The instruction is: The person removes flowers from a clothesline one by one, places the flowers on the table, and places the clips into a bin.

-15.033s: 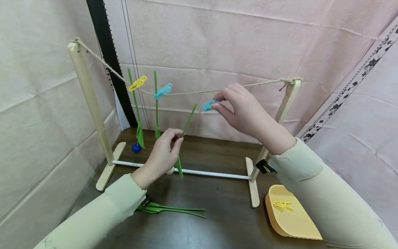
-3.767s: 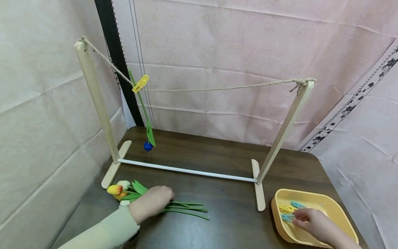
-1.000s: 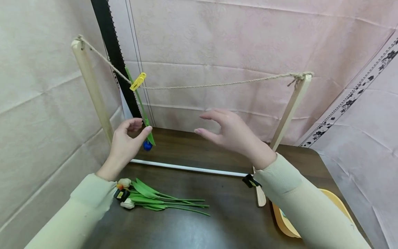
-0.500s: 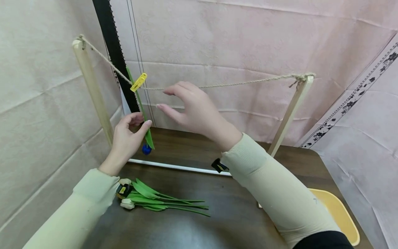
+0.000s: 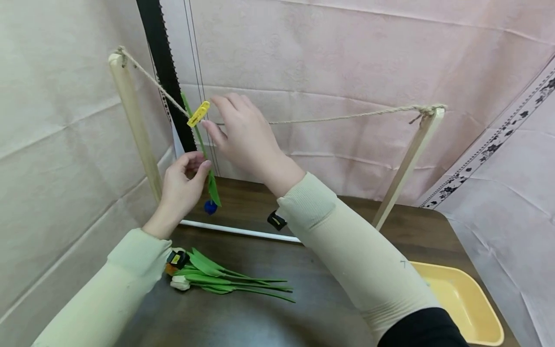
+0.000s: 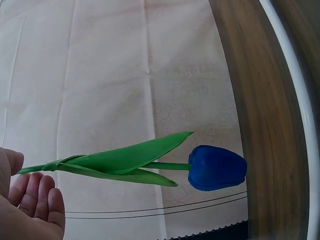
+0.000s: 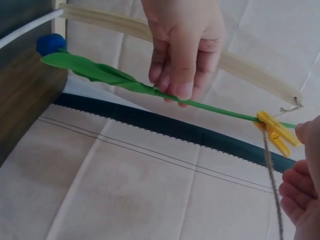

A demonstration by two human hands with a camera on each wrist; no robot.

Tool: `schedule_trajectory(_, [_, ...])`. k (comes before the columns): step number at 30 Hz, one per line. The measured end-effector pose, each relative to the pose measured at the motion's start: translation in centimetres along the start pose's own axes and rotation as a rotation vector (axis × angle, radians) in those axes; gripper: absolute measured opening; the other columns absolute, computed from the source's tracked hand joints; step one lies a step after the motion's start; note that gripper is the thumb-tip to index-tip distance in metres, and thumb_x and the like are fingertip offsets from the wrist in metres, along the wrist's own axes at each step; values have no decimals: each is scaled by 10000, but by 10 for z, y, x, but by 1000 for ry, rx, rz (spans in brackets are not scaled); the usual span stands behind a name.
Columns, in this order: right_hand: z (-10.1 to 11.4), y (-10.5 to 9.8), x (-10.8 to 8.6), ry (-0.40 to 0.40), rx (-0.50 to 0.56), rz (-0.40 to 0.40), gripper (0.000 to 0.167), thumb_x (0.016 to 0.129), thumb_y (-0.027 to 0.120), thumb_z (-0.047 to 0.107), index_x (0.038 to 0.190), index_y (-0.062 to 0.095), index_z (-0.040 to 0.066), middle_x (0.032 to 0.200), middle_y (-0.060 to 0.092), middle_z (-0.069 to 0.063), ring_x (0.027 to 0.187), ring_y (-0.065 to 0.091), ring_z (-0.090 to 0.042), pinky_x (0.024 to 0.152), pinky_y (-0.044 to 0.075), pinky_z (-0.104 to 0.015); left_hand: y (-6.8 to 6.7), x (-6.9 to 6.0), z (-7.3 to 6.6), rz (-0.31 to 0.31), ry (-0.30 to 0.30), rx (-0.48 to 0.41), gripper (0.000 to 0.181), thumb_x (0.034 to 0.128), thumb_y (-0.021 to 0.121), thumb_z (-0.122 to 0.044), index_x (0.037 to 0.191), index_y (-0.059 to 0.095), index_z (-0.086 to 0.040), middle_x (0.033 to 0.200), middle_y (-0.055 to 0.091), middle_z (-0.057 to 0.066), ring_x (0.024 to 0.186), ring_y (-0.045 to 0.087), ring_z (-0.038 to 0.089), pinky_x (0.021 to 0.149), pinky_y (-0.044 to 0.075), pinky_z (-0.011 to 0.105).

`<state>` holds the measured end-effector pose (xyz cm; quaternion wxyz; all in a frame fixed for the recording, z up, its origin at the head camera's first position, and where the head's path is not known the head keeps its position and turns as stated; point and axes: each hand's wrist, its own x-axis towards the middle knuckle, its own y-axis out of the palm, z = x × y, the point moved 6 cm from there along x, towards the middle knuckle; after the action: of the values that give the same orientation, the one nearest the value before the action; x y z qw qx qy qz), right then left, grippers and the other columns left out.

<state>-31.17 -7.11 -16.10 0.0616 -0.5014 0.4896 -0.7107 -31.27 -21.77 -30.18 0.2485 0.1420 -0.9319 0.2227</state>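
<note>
A blue artificial tulip (image 6: 217, 167) hangs head down from the twine, its stem clipped by a yellow clothespin (image 5: 198, 114). My left hand (image 5: 179, 188) pinches the green stem between thumb and fingers, just above the leaves (image 6: 120, 160). Higher up, my right hand (image 5: 244, 135) is beside the clothespin, thumb and fingers spread around its handle end. The right wrist view shows the clothespin (image 7: 274, 131) still on stem and twine, with a gap between it and the right fingers. Several tulips (image 5: 217, 279) lie bunched below, their heads partly hidden by the left wrist.
The twine (image 5: 338, 117) runs between a left wooden post (image 5: 134, 125) and a right wooden post (image 5: 407, 168). A white rod (image 5: 243, 232) joins them low down. A yellow tray (image 5: 464, 303) stands at the right, partly behind my right sleeve.
Fifteen seconds ago more stems and blue clothespins were up; they are off the twine. My left hand came from the bunch to the hanging stem. My right hand moved from the tray leftward to the yellow clothespin.
</note>
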Motion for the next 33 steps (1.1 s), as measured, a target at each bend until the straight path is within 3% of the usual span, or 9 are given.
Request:
schedule_trajectory(8, [3,6,13,19,-79,48,422,1030,433,355,1294,579,59,1231,598,-55,1134,538,-178,1015,345,-202,3,1,-2,-11,6,-37,311,983,575,-271,1118,603,8,991,633,93,878,551,156,747,443,215])
schedule_trajectory(21, [14,0,6,-43,62,-77,205,986,561,222,1073,653,61,983,628,-14,913,544,-165,819,415,-208,1,-2,-4,-57,49,-32,290,982,585,-246,1099,601,20,946,653,104,836,553,122,729,429,191])
schedule_trajectory(26, [16,-2,3,-69,125,-96,147,987,555,179,1010,643,65,932,616,-4,867,522,-159,788,399,-200,1,-3,-3,-52,50,-20,305,981,587,-257,1103,588,22,958,650,103,844,549,116,739,428,190])
schedule_trajectory(33, [20,-11,0,-132,175,-204,126,981,564,135,975,654,47,892,606,-14,835,508,-164,772,394,-199,2,-6,1,-22,35,-4,313,986,574,-263,1108,580,25,991,628,111,878,534,133,759,423,197])
